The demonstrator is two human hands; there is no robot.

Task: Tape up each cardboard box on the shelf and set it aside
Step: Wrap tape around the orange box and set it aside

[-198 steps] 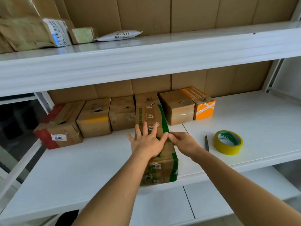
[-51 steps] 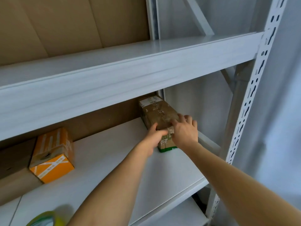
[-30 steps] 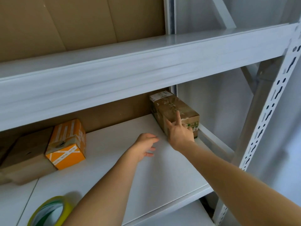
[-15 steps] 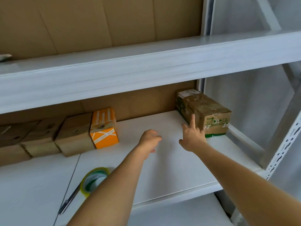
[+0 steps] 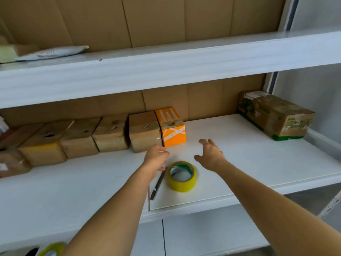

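both hands empty — left hand (image 5: 156,157) loosely curled, right hand (image 5: 210,156) spread — reaching for the orange box (image 5: 171,126) at the shelf's (image 5: 276,163) back edge; tape roll (image 5: 181,176) waits near the front edge, taped box (image 5: 275,117) parked in the right corner.

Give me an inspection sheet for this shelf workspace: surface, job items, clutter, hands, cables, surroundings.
Surface: white middle shelf, in two panels with a seam between them.
Job's things: row of brown boxes along the back wall, ending at an orange box; one long green-printed box apart at the far right; yellow tape roll lying flat near the front; knife just left of the roll.
Clutter: padded mailer on the upper shelf.
Hands: left hand and right hand both hold nothing, above the shelf in front of the orange box.
Cables: nothing seen.
Surroundings: cardboard backing; second tape roll on the lower shelf.
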